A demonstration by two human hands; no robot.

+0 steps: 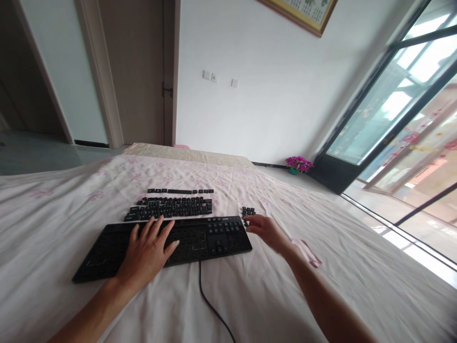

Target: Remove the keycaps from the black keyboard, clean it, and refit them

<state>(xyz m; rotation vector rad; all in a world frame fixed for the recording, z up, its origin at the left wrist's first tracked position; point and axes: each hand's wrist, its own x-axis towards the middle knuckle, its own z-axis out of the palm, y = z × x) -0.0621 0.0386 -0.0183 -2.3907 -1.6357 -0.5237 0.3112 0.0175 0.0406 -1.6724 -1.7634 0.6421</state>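
Observation:
A black keyboard [214,238] lies on a bed covered with a pale pink flowered sheet [64,209]. Most of its main key area is bare of caps; the keys at its right end remain in place. My left hand [148,250] rests flat on the keyboard's middle, fingers spread. Beyond the keyboard, removed black keycaps [171,207] lie in rows on the sheet. My right hand [266,231] hovers off the keyboard's right end, fingers curled beside a small cluster of keycaps [248,211]; whether it pinches one is unclear.
The keyboard's black cable [210,305] trails toward me. A pink scrap [307,252] lies by my right wrist. Beyond the bed are a white wall, a door at left, a flower pot [299,165] on the floor and a large glass door at right.

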